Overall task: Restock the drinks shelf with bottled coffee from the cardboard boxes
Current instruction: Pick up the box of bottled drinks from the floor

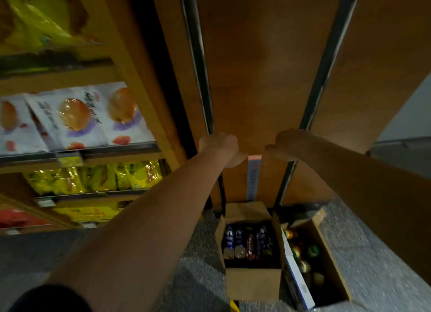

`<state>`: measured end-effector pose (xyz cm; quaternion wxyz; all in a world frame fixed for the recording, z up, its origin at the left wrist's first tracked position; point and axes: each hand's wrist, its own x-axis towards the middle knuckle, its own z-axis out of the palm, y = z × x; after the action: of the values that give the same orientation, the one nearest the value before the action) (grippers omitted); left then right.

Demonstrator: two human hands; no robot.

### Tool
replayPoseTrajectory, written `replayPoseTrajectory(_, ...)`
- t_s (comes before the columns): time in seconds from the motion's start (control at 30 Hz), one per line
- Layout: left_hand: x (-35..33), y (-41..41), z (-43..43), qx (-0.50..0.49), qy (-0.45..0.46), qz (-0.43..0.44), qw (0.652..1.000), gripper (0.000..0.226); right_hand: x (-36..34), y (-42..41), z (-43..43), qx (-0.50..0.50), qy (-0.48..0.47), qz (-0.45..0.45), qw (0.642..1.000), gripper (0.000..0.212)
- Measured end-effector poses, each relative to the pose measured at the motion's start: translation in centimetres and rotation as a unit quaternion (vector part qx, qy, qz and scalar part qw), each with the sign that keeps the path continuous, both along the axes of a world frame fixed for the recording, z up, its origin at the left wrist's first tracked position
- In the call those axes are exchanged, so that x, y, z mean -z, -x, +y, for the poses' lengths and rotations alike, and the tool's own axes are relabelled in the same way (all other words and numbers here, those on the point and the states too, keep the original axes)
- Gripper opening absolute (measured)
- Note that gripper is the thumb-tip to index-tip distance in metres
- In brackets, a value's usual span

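An open cardboard box (253,282) stands on the floor at the foot of a wooden shelf panel (258,66). In it lie several dark bottles of coffee (236,241) with blue and red labels. Both my arms reach out above the box to the panel. My left hand (220,146) is a closed fist at the left black upright strip. My right hand (285,144) is a closed fist at the right strip. I see nothing held in either hand. A small pale label strip (254,176) hangs on the panel between them.
A second open box (332,265) with gold and green bottle tops stands right of the first, and a white-and-blue flat carton (299,286) leans between them. Shelves of snack bags (74,118) fill the left. The floor (200,265) is grey speckled.
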<state>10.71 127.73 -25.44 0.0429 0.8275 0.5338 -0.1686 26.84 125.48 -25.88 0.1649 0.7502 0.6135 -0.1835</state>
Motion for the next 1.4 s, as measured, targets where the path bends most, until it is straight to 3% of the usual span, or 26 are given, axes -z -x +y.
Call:
replayPoseTrajectory(0.23, 12.2, 1.0, 0.6, 0.017, 0.095, -0.047, 0.994, 0.045, 12.3, 0.6, -0.5, 0.024, 0.079, 0.010, 0.997, 0.054)
replayPoseTrajectory(0.37, 21.7, 0.9, 1.2, -0.034, 0.137, -0.060, 0.988, 0.044, 22.2, -0.3, -0.3, 0.020, 0.123, 0.025, 0.992, 0.042)
replayPoseTrajectory(0.5, 31.0, 1.1, 0.7, -0.091, 0.163, -0.056, 0.981, 0.031, 32.7, -1.4, -0.8, 0.025, 0.128, 0.037, 0.991, 0.050)
replayPoseTrajectory(0.63, 41.8, 2.0, -0.3, -0.215, 0.178, -0.073, 0.957, 0.057, 42.6, -2.1, -2.3, 0.088, 0.090, 0.055, 0.991, 0.048)
replayPoseTrajectory(0.8, 51.0, 2.9, -0.6, -0.352, 0.195, -0.075, 0.912, 0.089, 49.9, -3.2, -2.9, 0.208, 0.121, 0.042, 0.970, 0.078)
replayPoseTrajectory(0.93, 54.5, 2.9, -0.8, -0.389, 0.171, -0.095, 0.900, 0.087, 53.9, -3.9, -3.1, 0.272, 0.116, 0.034, 0.955, 0.056)
replayPoseTrajectory(1.1, 57.2, 4.9, 0.2, -0.411, 0.160, -0.076, 0.894, 0.046, 56.9, -4.5, -2.3, 0.301, 0.123, 0.027, 0.945, 0.047)
replayPoseTrajectory(1.23, 59.1, 6.2, 0.3, -0.454, 0.197, -0.108, 0.862, 0.038, 57.9, -4.9, -1.5, 0.351, 0.135, 0.034, 0.926, 0.040)
replayPoseTrajectory(1.3, 59.7, 6.5, 0.0, -0.490, 0.206, -0.108, 0.840, 0.042, 58.4, -4.8, -1.3, 0.329, 0.137, 0.005, 0.934, 0.039)
replayPoseTrajectory(1.4, 59.6, 6.4, -0.3, -0.444, 0.209, -0.046, 0.870, 0.041, 58.1, -4.4, -1.0, 0.241, 0.150, -0.046, 0.958, 0.040)
